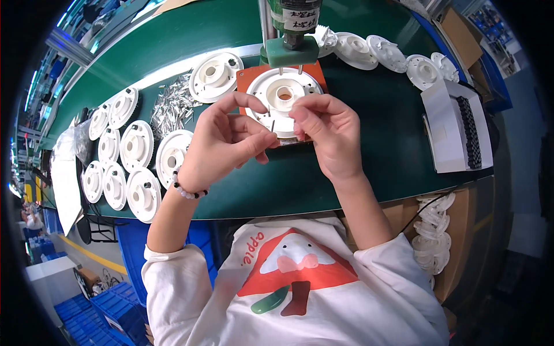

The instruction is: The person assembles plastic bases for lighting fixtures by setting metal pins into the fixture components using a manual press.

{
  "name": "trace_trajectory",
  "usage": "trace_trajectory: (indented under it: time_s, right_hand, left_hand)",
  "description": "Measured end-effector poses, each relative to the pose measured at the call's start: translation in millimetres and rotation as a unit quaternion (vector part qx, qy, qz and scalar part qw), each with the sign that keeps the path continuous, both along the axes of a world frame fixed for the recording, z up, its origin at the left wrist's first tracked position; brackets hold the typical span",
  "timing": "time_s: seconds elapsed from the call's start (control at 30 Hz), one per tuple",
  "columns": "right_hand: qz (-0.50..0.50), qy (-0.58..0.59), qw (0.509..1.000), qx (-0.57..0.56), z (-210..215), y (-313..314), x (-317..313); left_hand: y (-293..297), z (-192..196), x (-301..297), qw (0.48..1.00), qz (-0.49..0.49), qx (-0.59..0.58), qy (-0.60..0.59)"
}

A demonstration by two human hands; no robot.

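Observation:
A white round plastic part point(258, 86) with a raised hub lies on an orange fixture plate point(316, 70), beneath a green press head point(293, 53). Over the part's near left side, my left hand point(226, 135) has thumb and middle finger closed together, and a thin metal pin point(273, 124) sticks up at the thumb tip. The left index finger curves over the disc apart from the thumb. My right hand point(333, 135) is above the disc's right side, fingertips pinched together beside the hub; what is between them is hidden.
A heap of metal pins point(173, 105) lies left of the fixture. Several white round parts point(137, 144) stand at the left, and more point(356, 51) line the back right. An open white box point(447, 127) with black pieces sits at right. A carton of white parts point(433, 236) is below.

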State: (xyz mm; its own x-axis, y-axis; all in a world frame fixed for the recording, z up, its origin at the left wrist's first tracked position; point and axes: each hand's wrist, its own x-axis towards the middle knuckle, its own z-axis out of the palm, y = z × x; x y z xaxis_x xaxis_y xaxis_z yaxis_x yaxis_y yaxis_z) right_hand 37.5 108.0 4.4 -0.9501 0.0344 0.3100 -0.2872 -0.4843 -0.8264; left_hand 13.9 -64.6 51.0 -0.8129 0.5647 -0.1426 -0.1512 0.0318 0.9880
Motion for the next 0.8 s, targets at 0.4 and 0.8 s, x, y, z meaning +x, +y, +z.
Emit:
trace_trajectory:
  time_s: [0.4,0.8]
  right_hand:
    - [-0.095,-0.043,0.988,0.117,-14,34,-25]
    - [-0.141,0.075,0.907,0.391,-33,53,-87]
  left_hand:
    - [-13,-18,-4,0.997,0.035,0.028,0.064]
    - [-7,-52,-26,0.926,0.205,-0.11,0.297]
